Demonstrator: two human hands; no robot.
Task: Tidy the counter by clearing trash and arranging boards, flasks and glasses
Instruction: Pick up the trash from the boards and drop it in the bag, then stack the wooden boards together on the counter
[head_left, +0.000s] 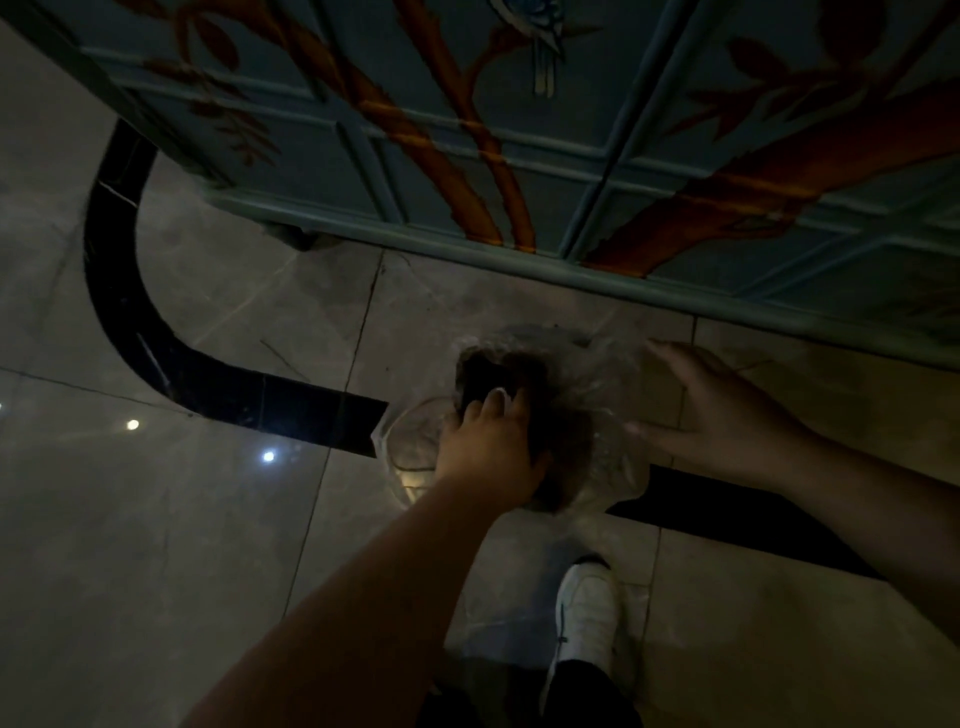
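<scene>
A clear plastic trash bag (597, 395) stands on the tiled floor, its mouth open and dark rubbish inside. My left hand (488, 452) reaches into the bag's mouth, its fingers closed around a dark object (483, 382) with something pale at the fingertips. What the object is cannot be made out in the dim light. My right hand (727, 415) rests against the bag's right side with the fingers spread, holding the plastic apart.
A teal panelled counter front (519, 130) painted with orange branches and a bird rises just behind the bag. A curved black stripe (156, 338) runs across the grey floor tiles. My white shoe (587, 618) stands on the floor right below the bag.
</scene>
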